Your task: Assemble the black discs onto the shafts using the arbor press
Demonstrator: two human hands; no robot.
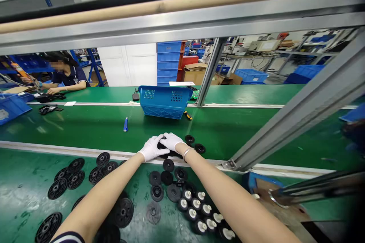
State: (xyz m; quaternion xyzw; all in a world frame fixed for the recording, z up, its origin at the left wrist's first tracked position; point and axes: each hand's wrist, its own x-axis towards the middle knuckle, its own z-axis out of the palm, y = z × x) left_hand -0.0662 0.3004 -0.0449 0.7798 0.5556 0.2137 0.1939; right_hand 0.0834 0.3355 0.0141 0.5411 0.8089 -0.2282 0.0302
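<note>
Both of my hands wear white gloves and meet at the strip between the near bench and the green belt. My left hand [152,149] curves its fingers round the left side of some black round parts [163,145]. From above and the right, my right hand [172,141] closes over the same parts, covering much of them. Just right of my hands lie black rings [189,139] on the belt. Below them on the near bench are small black discs [169,165] and a cluster of black parts with white shafts [195,203]. Larger black spoked wheels [75,165] lie to the left.
A blue plastic basket [165,101] stands across the belt. Near it lie a blue cutter [126,124] and a yellow-black tool [188,115]. A slanted metal post [296,102] rises at right, under an overhead rail [182,22]. Another person [68,76] sits far left.
</note>
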